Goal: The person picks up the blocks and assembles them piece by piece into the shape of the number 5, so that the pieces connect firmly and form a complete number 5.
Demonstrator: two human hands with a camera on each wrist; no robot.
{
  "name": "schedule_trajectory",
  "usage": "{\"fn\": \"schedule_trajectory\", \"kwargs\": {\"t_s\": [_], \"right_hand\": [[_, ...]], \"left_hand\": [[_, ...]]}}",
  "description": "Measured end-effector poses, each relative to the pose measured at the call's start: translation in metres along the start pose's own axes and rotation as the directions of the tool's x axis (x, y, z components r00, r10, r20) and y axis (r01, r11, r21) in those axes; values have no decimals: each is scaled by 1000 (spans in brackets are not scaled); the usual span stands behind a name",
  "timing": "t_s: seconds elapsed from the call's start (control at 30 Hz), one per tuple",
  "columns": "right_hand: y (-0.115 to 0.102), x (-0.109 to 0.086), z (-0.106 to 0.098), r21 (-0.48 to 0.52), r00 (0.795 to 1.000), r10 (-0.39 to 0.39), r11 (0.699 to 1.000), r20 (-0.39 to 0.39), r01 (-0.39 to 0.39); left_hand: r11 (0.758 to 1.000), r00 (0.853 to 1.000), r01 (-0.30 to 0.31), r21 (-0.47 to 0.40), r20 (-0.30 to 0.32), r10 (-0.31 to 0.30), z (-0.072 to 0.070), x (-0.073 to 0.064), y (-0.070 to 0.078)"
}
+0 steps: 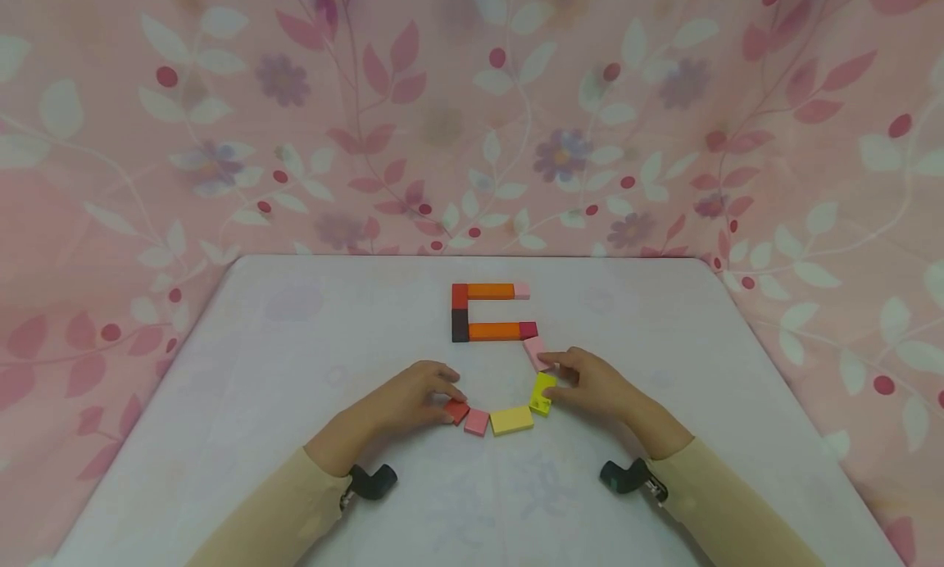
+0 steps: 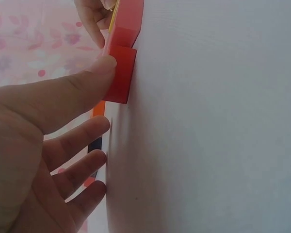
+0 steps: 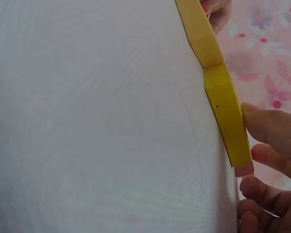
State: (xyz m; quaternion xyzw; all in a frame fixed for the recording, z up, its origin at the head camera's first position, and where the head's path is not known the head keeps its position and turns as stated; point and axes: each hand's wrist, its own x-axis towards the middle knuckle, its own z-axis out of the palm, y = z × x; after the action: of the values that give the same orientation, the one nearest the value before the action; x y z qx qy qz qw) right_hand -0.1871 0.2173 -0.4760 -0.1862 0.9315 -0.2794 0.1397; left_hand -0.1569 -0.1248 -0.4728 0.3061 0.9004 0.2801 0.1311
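My left hand pinches a small red block between thumb and forefinger, at the left end of a curved row. In the left wrist view its thumb lies on the red block, and the other fingers are spread. Beside it lies a pink-red block, then a pale yellow block. My right hand touches a bright yellow block with its thumb, and its forefinger reaches a light pink block. The right wrist view shows that thumb against the bright yellow block's side.
Above the curve, an orange block with a crimson block at its end meets a black block. A red block, another orange block and a pale pink block continue the figure on the white table.
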Motion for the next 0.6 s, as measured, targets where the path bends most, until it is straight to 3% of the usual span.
{"fn": "schedule_trajectory", "kwargs": {"t_s": [0.6], "right_hand": [[-1,0,0,13,1000,20,1000,4,-20]], "left_hand": [[1000,1000,14,-11,-2,-14,0,-1,1]]}}
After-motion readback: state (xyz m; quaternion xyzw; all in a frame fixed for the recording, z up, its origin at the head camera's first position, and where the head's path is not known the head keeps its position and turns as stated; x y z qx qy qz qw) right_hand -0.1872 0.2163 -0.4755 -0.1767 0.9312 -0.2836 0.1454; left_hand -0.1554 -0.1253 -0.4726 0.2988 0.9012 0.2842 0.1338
